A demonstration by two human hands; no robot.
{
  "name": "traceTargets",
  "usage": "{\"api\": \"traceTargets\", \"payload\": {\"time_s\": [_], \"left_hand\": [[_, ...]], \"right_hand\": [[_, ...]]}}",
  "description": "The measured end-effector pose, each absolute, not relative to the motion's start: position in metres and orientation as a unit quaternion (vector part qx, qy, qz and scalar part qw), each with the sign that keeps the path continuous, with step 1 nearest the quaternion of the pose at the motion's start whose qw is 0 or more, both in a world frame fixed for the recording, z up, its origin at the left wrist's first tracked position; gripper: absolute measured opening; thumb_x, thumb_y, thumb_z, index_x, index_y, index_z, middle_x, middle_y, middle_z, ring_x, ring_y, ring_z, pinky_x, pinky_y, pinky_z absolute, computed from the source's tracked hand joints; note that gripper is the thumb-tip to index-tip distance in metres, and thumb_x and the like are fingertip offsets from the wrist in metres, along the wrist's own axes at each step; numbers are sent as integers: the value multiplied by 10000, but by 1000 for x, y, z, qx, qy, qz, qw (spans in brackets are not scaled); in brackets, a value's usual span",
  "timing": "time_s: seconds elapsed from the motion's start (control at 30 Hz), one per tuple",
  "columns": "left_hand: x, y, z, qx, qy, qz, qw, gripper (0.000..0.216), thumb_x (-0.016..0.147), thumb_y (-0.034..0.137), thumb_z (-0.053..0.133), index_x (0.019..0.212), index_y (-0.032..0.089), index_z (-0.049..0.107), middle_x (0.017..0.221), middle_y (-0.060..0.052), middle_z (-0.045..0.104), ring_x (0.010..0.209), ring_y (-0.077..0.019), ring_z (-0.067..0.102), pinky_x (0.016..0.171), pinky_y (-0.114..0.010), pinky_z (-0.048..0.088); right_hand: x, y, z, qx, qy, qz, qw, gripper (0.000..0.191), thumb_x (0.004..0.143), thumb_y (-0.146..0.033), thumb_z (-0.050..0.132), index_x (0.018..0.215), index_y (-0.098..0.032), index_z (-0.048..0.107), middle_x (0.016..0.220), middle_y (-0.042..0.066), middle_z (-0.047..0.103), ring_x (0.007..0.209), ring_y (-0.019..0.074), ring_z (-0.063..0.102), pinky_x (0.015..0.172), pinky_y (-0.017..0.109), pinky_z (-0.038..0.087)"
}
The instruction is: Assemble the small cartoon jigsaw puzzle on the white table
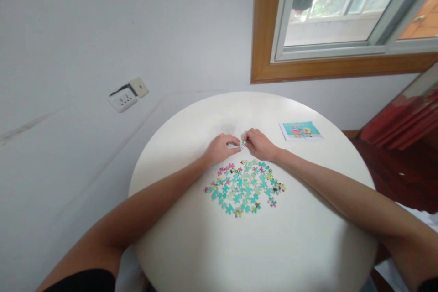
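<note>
My left hand (221, 148) and my right hand (259, 143) meet over the far half of the white round table (239, 255). Between their fingertips is a small puzzle piece (242, 145), pale with some green; whether it is one piece or two joined is too small to tell. The left thumb and index finger close around it from the left side. On the right, pinched fingers grip its other edge. Just nearer to me lies a loose spread of puzzle pieces (247, 186), mostly turquoise, with pink, yellow and dark ones around the border.
A picture card (301, 131) with cartoon figures on turquoise lies on the table at the far right. The wall carries a power socket (122, 99) at the left. A wood-framed window (268, 70) is beyond the table, and a red curtain (404, 121) hangs at the right.
</note>
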State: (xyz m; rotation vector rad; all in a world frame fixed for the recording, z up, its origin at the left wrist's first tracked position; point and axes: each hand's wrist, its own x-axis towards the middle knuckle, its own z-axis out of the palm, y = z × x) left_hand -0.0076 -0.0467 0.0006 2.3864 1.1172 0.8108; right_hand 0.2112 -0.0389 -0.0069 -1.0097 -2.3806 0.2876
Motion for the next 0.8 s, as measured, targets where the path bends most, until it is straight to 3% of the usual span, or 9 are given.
{"api": "traceTargets", "payload": {"time_s": [0.47,0.8], "left_hand": [[-6,-47,-4,851,401,285,183,183,808,333,748,948,216,733,1049,-26,748,930,-190,649,880,-344,485],[-6,-48,-2,857,394,285,173,229,811,336,760,1005,220,727,1062,-29,736,910,-191,632,870,-350,485]], "right_hand": [[207,-44,-1,-392,-876,98,264,70,878,-180,563,928,-169,610,940,90,585,930,231,505,886,360,394],[208,-38,-5,-418,-834,146,329,85,863,-171,578,909,-164,648,877,62,619,850,198,539,814,323,424]]}}
